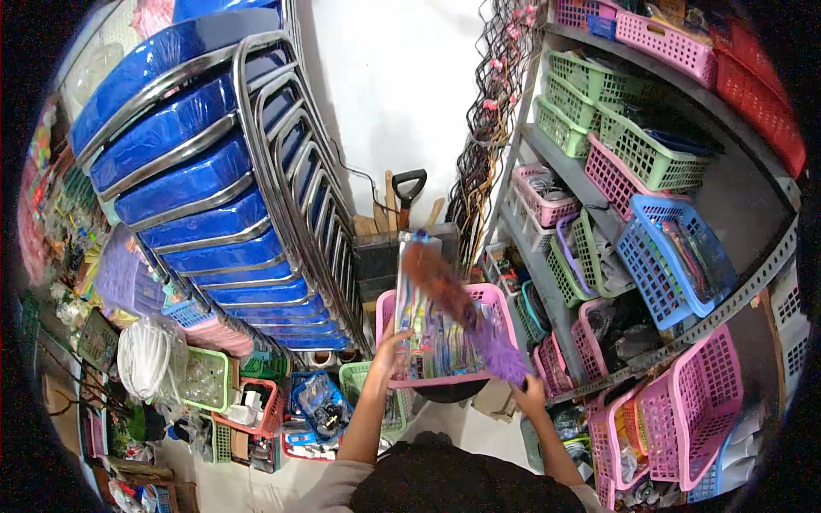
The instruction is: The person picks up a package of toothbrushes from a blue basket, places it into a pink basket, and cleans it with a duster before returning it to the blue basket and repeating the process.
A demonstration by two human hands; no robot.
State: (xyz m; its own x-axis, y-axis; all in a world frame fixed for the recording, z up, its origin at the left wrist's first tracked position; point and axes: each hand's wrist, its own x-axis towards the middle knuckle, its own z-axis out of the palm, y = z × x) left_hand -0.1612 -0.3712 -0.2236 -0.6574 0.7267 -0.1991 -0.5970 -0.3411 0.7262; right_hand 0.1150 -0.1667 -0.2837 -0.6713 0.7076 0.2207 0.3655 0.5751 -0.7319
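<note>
My left hand [390, 354] is closed at the left side of a pink plastic basket [505, 312], with the fingers partly hidden. Slim, colourful packaged items [440, 349] fill the basket, too small to identify. A clear-wrapped pack [408, 299] stands up along its left side, close to my left fingers. My right hand [530, 395] grips the lower end of a fluffy duster [505, 355], purple near the hand and brown toward the tip. Blurred by motion, the duster slants up and left across the basket.
Stacked blue-seated metal chairs [201, 205] rise at the left. On the right, metal shelving [590, 201] carries plastic baskets, including a tilted blue basket [676, 256]. A black-handled tool [411, 184] leans at the white wall. More baskets of goods [321, 406] crowd the lower left.
</note>
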